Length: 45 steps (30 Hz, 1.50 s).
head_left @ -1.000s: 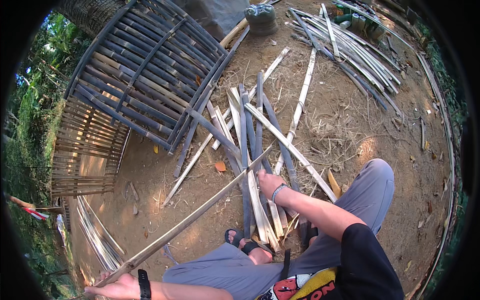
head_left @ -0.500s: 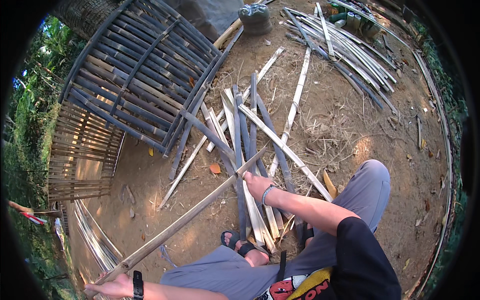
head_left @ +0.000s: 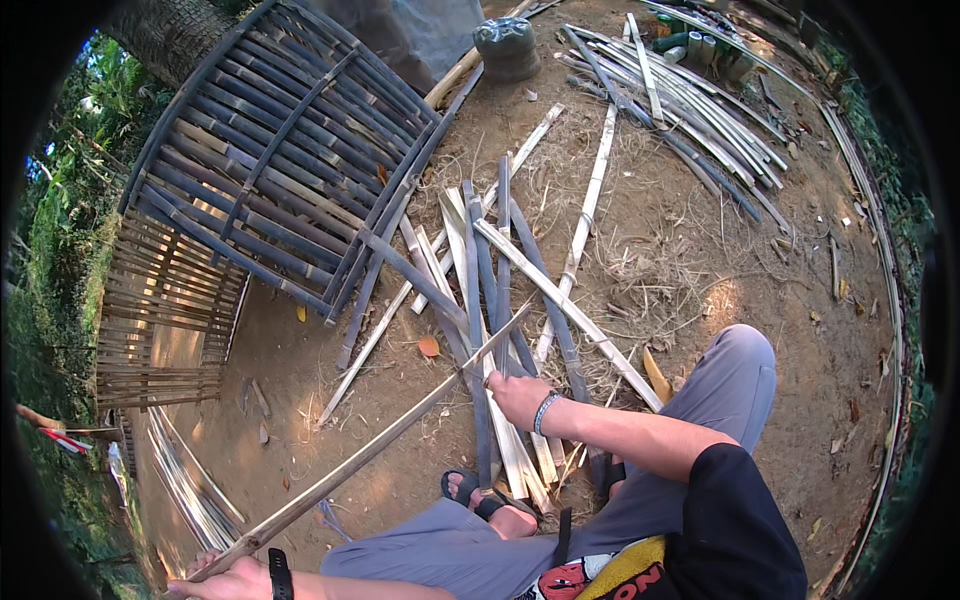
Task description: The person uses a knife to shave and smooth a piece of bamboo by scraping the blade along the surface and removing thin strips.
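Note:
A long bamboo strip [head_left: 345, 470] slants from the lower left up to the middle of the view. My left hand [head_left: 232, 579], with a black watch at its wrist, grips the strip's near end. Close to the far end, my right hand [head_left: 517, 402] is closed, a beaded bracelet on its wrist. A narrow, thin edge shows beside its fingers, but what it grips is hidden. Under and beyond this hand lies a crossed heap of dark and pale bamboo slats [head_left: 478, 270], reaching back toward my sandalled feet [head_left: 488, 500].
A dark bamboo slatted frame [head_left: 290, 150] leans at the far left, above a lighter slatted panel [head_left: 165, 300]. Bundled strips [head_left: 690, 100] lie at the far right, more strips [head_left: 188, 475] at near left. A filled clear bag [head_left: 507, 50] stands behind. Shavings [head_left: 650, 260] litter the soil.
My right hand has shifted slightly down and right, toward me. The strip's far part has dropped a little, and it has turned slightly. My left hand keeps its hold.

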### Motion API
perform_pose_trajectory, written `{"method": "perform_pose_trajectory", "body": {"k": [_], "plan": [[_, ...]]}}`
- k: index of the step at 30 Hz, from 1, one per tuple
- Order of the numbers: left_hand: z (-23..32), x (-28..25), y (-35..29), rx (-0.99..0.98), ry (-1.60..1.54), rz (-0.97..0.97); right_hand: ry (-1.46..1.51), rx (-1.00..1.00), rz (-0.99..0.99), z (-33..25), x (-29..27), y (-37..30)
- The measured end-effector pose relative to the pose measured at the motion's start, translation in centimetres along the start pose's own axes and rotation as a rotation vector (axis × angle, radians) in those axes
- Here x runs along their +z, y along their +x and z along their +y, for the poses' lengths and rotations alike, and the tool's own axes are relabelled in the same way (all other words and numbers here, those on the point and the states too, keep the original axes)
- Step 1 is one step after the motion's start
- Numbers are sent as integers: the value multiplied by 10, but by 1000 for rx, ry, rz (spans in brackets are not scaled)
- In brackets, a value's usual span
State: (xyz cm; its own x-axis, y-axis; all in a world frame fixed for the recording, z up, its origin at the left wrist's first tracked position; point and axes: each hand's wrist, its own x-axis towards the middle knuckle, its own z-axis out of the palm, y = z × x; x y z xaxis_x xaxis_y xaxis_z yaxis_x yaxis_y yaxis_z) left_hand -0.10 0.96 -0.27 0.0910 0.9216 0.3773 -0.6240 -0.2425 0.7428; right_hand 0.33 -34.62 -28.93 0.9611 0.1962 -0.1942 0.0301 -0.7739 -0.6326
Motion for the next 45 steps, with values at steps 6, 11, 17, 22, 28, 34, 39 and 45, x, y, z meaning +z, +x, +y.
{"method": "perform_pose_trajectory", "body": {"k": [6, 11, 17, 22, 28, 34, 39, 45], "plan": [[-5, -5, 2, 21, 1, -106, -68, 154, 41, 95, 24, 16], [-2, -3, 2, 33, -25, -81, -8, 134, -42, 31, -1, 14], [-9, 3, 6, 11, -3, -102, -66, 268, -23, 111, 23, 37], [-5, -5, 11, 21, 23, -66, -46, 138, 6, 59, 2, 38], [-10, -2, 10, 21, 36, -66, -86, 302, -22, 150, 40, 52], [-15, -8, 26, -6, 22, -54, -56, 235, 14, 108, 22, 50], [-12, 1, 11, -18, 1, -164, -302, 318, -171, 175, 47, 65], [-2, 9, -12, -22, -37, -317, -222, 267, -7, 138, 36, 66]]}}
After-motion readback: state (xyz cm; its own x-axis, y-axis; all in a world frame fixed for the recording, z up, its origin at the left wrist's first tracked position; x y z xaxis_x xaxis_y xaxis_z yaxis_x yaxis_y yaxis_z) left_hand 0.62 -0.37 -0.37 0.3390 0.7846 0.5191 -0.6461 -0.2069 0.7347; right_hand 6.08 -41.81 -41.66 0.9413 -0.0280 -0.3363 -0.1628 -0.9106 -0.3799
